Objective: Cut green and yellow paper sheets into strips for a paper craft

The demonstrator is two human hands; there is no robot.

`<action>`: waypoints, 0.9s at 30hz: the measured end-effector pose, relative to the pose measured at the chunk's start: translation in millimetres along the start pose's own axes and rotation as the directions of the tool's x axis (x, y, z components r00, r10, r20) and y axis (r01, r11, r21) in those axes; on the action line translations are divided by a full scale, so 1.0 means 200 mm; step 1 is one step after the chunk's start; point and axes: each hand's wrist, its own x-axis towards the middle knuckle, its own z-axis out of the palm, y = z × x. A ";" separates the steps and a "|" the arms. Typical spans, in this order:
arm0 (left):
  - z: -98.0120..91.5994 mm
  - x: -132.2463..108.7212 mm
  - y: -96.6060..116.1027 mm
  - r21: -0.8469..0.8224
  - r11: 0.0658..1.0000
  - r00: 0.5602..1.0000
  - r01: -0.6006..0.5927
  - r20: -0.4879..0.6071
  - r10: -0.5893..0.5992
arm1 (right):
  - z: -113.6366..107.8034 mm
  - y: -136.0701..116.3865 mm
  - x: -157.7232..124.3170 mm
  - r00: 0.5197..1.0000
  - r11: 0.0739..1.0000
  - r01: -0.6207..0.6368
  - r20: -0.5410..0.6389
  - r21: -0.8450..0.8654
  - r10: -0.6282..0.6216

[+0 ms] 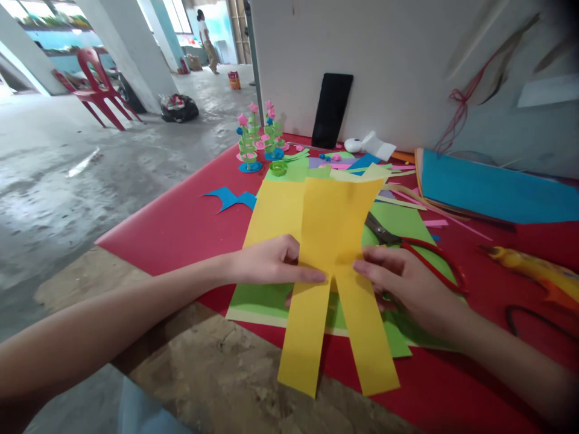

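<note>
A yellow paper piece (332, 229), split at its lower end into two spread strips, is held up between my hands. My left hand (280, 262) pinches it near the top of the split, thumb in front. On the other side, my right hand (393, 274) grips the paper's right edge between thumb and fingers. Beneath lie a flat yellow sheet (274, 211) and green sheets (257, 301). Red-handled scissors (407, 242) rest on the green paper beside my right hand, their blade tips hidden behind the held paper.
Small paper flower stands (248, 144) are at the red table's (181, 223) back left. A black phone (332, 110) leans on the wall. Blue sheets (497, 187) and a yellow glue gun (534, 268) lie right, with paper strips behind the scissors. A person (207, 42) is far off.
</note>
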 end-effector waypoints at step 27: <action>-0.04 -0.01 -0.01 -0.052 0.999 0.998 -0.012 -0.058 0.009 | -0.04 0.04 0.00 0.999 0.995 -0.002 0.047 0.096 -0.003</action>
